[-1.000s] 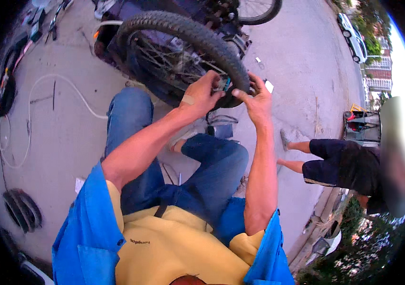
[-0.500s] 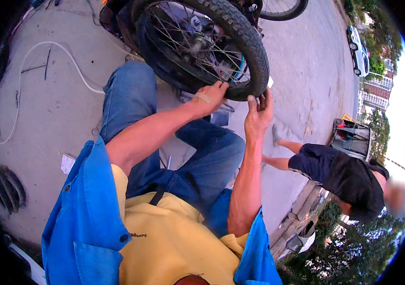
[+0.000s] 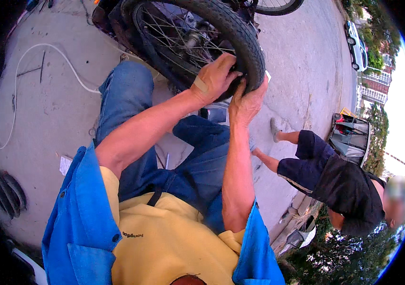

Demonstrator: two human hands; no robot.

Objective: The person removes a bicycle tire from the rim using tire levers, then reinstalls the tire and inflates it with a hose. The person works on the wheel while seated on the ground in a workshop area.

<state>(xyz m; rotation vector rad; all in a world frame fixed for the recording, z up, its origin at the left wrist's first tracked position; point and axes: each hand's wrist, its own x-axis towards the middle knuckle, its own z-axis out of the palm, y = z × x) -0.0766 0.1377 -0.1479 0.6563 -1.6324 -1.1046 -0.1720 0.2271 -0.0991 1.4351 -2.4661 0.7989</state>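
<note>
Lettered shirt (image 3: 174,237), hands (image 3: 213,78) (image 3: 246,105) on tyre (image 3: 248,47)

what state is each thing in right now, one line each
tire: around the spoked wheel; whether fully seated, can't tell
left hand: fingers bent, at the tire's inner edge
right hand: gripping the tire's outer side, fingers partly hidden
white hose: lying in a loose curve on the ground
black loops: bunched together on the ground
blue jacket: worn open over a yellow shirt
other person: upright, legs apart
</note>
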